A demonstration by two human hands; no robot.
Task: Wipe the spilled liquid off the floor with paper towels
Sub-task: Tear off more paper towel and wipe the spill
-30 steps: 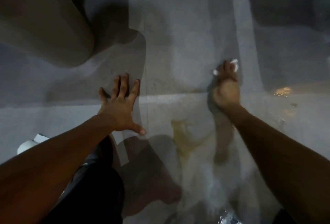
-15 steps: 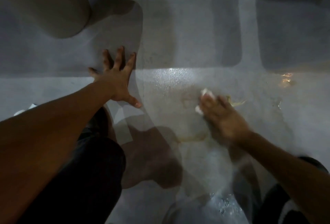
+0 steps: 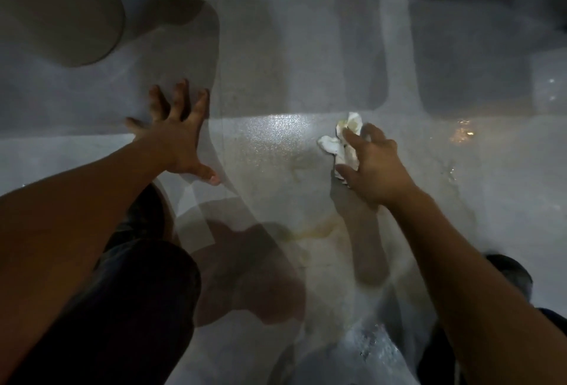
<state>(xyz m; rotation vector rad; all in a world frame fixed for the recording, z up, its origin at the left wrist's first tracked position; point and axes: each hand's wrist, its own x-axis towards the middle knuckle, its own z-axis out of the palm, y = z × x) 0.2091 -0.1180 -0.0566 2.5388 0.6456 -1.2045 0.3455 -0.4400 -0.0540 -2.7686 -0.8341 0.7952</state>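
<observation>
The right hand (image 3: 372,166) presses down on a crumpled white paper towel wad stained yellow in places (image 3: 343,142), its fingers curved over the top and the thumb tucked against the near edge, so the wad is pinned between palm and the pale, speckled, glossy floor (image 3: 288,83) rather than lifted; that flat, spread hold seems meant to keep as much paper as possible in contact with the wet surface while it is dragged. The left hand (image 3: 176,136) lies open, fingers splayed and straight, palm down on the floor well apart to the left, apparently as a prop for the person's weight while crouching, with a dark-trousered knee (image 3: 147,286) below it. The wad sits at the far end of the thin yellowish spill (image 3: 310,231), whose faint outline curves just nearer the body and whose smear shows beside the towel. More droplets glint amber on the floor to the right (image 3: 461,134), so the wiping looks only partly done. A rounded beige object (image 3: 61,10) stands at the upper left, clear of the work
</observation>
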